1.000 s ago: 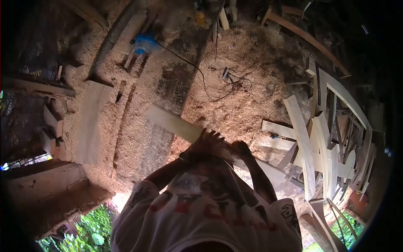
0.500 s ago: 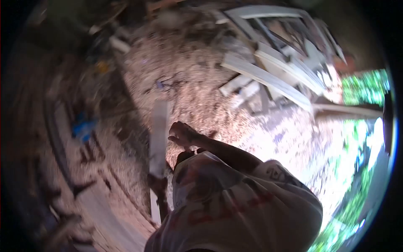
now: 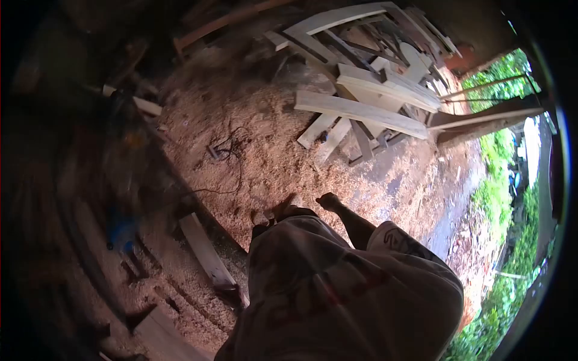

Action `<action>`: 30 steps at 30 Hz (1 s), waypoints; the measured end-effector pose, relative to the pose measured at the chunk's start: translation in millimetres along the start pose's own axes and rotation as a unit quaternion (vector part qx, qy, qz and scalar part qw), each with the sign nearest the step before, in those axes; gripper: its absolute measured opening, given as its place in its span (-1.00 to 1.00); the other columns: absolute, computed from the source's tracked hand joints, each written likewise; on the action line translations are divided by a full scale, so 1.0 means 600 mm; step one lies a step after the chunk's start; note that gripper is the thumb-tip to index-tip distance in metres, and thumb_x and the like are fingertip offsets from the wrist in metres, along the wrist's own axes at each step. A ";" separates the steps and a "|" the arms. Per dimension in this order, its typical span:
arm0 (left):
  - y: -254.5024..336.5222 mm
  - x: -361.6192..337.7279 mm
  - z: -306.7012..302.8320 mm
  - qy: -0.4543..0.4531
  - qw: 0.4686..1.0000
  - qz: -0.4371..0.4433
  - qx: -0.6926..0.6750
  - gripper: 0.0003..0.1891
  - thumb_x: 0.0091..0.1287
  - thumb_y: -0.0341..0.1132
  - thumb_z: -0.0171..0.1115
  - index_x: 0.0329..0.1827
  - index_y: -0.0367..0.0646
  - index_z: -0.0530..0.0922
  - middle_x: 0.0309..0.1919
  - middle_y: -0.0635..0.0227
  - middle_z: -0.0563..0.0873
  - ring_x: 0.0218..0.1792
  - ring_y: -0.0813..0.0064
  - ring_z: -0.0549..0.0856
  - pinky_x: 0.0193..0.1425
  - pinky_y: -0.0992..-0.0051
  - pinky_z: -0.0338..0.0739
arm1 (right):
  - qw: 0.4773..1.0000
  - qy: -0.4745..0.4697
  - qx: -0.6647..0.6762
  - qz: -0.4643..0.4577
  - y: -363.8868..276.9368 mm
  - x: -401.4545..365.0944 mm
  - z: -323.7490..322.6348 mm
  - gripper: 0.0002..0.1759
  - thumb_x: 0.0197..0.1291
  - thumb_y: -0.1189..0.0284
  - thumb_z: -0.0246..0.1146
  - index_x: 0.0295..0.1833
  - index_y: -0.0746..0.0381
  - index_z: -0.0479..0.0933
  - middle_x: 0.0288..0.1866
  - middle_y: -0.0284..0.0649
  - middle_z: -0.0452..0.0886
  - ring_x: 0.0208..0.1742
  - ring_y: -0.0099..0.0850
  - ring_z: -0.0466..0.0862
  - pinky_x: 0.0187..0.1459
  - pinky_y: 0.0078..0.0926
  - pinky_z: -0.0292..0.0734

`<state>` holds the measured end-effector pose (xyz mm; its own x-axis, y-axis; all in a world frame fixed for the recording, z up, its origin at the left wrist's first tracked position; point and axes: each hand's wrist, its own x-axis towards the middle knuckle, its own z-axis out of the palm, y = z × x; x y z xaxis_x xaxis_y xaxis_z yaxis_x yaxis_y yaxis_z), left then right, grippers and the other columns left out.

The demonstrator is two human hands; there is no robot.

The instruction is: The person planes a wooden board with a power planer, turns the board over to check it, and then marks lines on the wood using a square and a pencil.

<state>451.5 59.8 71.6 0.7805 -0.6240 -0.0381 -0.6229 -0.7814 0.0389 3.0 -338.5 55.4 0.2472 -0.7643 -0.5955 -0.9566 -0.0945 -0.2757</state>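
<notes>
A pale wooden plank (image 3: 203, 246) slants down toward me at my left side. My left hand (image 3: 232, 295), dark and partly in shadow, is wrapped round its near end. To the right of my body, my right hand (image 3: 328, 201) hangs over the shavings with its fingers curled in and nothing visible in them. The plank's near end is hidden by my hand and my shirt (image 3: 349, 283).
Wood shavings (image 3: 271, 144) cover the ground, with a thin dark cable (image 3: 239, 171) across them. Stacked boards and frames (image 3: 361, 111) lie ahead on the right. A blue object (image 3: 122, 233) is at left. My feet (image 3: 286, 206) show ahead of my shirt.
The plank has swung from nearly straight ahead to a leftward slant, still in my left hand. My right hand has moved away from it to the right. The view has shifted and become sharper.
</notes>
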 end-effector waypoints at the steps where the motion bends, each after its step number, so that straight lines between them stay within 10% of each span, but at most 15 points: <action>1: -0.003 0.007 0.011 0.014 1.000 -0.002 0.008 -0.40 0.54 -0.14 0.03 0.55 -0.29 0.27 0.37 -0.10 0.46 0.27 -0.02 0.55 -0.03 -0.01 0.68 | 0.995 -0.012 -0.077 -0.061 0.031 0.011 0.035 -0.41 0.47 -0.10 0.08 -0.19 0.17 0.76 -0.20 0.02 0.78 -0.12 0.08 0.77 -0.06 0.06 0.70; 4: -0.013 0.048 0.064 0.120 0.989 0.051 0.067 -0.38 0.56 -0.17 -0.01 0.61 -0.28 0.22 0.45 -0.12 0.42 0.34 -0.03 0.53 -0.03 -0.01 0.70 | 0.968 -0.025 -0.194 -0.155 0.025 -0.004 0.066 -0.52 0.46 -0.07 0.11 0.00 0.06 0.73 -0.16 0.00 0.79 -0.04 -0.02 0.81 -0.13 0.03 0.74; 6: -0.002 0.089 0.152 0.145 0.898 0.049 0.412 -0.30 0.53 -0.10 0.03 0.64 -0.30 0.24 0.50 -0.18 0.42 0.29 -0.09 0.60 0.09 -0.07 0.67 | 0.990 -0.031 -0.085 -0.111 0.006 -0.003 0.083 -0.46 0.47 -0.07 0.07 -0.17 0.12 0.76 -0.21 0.03 0.79 -0.10 0.01 0.81 -0.15 0.01 0.72; 8: 0.109 0.135 -0.039 -0.053 0.987 -0.123 0.094 -0.39 0.50 -0.07 0.07 0.44 -0.36 0.53 0.30 -0.17 0.65 0.05 -0.04 0.75 0.01 -0.01 0.67 | 0.988 0.013 -0.047 -0.145 0.021 0.032 0.125 -0.38 0.48 -0.10 0.04 -0.26 0.16 0.76 -0.25 0.04 0.78 -0.15 0.03 0.80 -0.16 0.00 0.70; 9: 0.072 0.155 0.042 0.171 0.928 0.053 0.325 -0.43 0.52 -0.05 0.02 0.37 -0.32 0.61 0.23 -0.13 0.70 -0.01 0.00 0.77 -0.02 0.04 0.66 | 0.985 0.042 -0.028 -0.165 0.036 0.045 0.139 -0.35 0.48 -0.12 0.03 -0.30 0.18 0.76 -0.27 0.04 0.78 -0.16 0.03 0.80 -0.17 0.00 0.69; 11: 0.050 0.169 0.087 0.252 0.870 0.084 0.415 -0.42 0.53 -0.02 -0.01 0.39 -0.29 0.56 0.24 -0.09 0.69 0.01 0.02 0.76 0.04 0.05 0.65 | 0.981 0.039 -0.093 -0.164 0.011 0.053 0.129 -0.44 0.41 -0.08 0.15 -0.30 0.16 0.75 -0.29 -0.04 0.79 -0.21 -0.04 0.81 -0.23 -0.08 0.69; 12: 0.076 0.165 0.035 0.027 0.979 -0.019 0.199 -0.35 0.51 -0.01 0.00 0.49 -0.31 0.45 0.32 -0.09 0.63 0.10 0.00 0.73 0.11 0.01 0.64 | 0.974 0.063 -0.102 -0.193 -0.015 0.028 0.085 -0.59 0.37 0.05 0.19 -0.28 0.13 0.73 -0.32 -0.09 0.77 -0.25 -0.07 0.80 -0.27 -0.08 0.69; 13: 0.111 0.163 -0.034 -0.114 0.978 -0.163 0.067 -0.27 0.49 0.01 0.01 0.59 -0.33 0.33 0.40 -0.08 0.57 0.18 -0.02 0.70 0.18 -0.03 0.62 | 0.966 0.089 -0.109 -0.219 -0.040 0.001 0.048 -0.74 0.32 0.18 0.23 -0.25 0.09 0.70 -0.35 -0.14 0.74 -0.28 -0.10 0.78 -0.31 -0.09 0.69; 19: -0.064 0.191 0.195 0.036 0.984 0.158 0.079 0.05 0.19 0.19 0.45 0.62 -0.24 0.19 0.39 -0.03 0.52 0.33 -0.07 0.60 0.38 0.06 0.57 | 0.934 0.161 -0.135 -0.288 0.039 0.019 0.097 -0.75 0.44 0.17 0.19 -0.23 -0.03 0.70 -0.56 -0.24 0.57 -0.42 -0.17 0.72 -0.42 -0.10 0.59; 22: -0.067 0.174 0.150 -0.150 0.981 0.011 -0.126 0.38 0.07 0.39 0.49 0.71 -0.36 -0.05 0.59 -0.23 0.26 0.47 -0.17 0.42 0.54 0.03 0.38 | 0.939 0.133 -0.169 -0.269 0.069 0.018 0.150 -0.69 0.43 0.14 0.20 -0.33 0.02 0.69 -0.45 -0.26 0.69 -0.28 -0.23 0.75 -0.38 -0.14 0.60; 23: -0.067 0.169 0.150 -0.061 0.990 0.008 -0.128 0.19 0.05 0.09 0.67 0.61 -0.38 0.17 0.40 -0.07 0.50 0.39 -0.07 0.53 0.51 0.07 0.44 | 0.936 0.128 -0.154 -0.288 0.088 0.029 0.179 -0.68 0.43 0.14 0.21 -0.30 0.03 0.74 -0.37 -0.22 0.76 -0.20 -0.19 0.79 -0.33 -0.10 0.64; 26: -0.032 0.152 0.040 -0.125 0.943 -0.051 -0.303 0.21 -0.05 0.22 0.74 0.55 -0.34 0.31 0.42 -0.09 0.52 0.43 -0.09 0.52 0.51 0.10 0.45 | 0.974 0.072 -0.072 -0.203 0.087 0.008 0.187 -0.70 0.43 0.15 0.20 -0.25 0.02 0.76 -0.30 -0.21 0.78 -0.16 -0.18 0.80 -0.28 -0.09 0.66; 29: 0.003 0.150 -0.031 -0.235 0.932 -0.197 -0.193 0.28 -0.05 0.31 0.69 0.53 -0.47 0.27 0.45 -0.31 0.46 0.44 -0.16 0.51 0.48 0.02 0.47 | 0.990 0.037 0.001 -0.135 0.092 -0.011 0.195 -0.71 0.43 0.16 0.20 -0.19 0.02 0.78 -0.22 -0.19 0.80 -0.11 -0.16 0.80 -0.23 -0.08 0.68; 30: 0.004 0.141 -0.019 -0.157 0.962 -0.182 -0.130 0.09 0.03 0.38 0.60 0.41 -0.32 0.45 0.11 -0.11 0.72 0.09 -0.06 0.75 0.16 0.06 0.65 | 0.993 0.026 0.027 -0.113 0.094 -0.019 0.188 -0.71 0.43 0.16 0.20 -0.17 0.01 0.78 -0.20 -0.19 0.80 -0.10 -0.15 0.81 -0.22 -0.07 0.68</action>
<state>516.3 5.1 79.9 0.8645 -0.3120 -0.3940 -0.2449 -0.9461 0.2120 -36.6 -263.0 -38.7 0.4450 -0.7599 -0.4738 -0.8675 -0.2345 -0.4386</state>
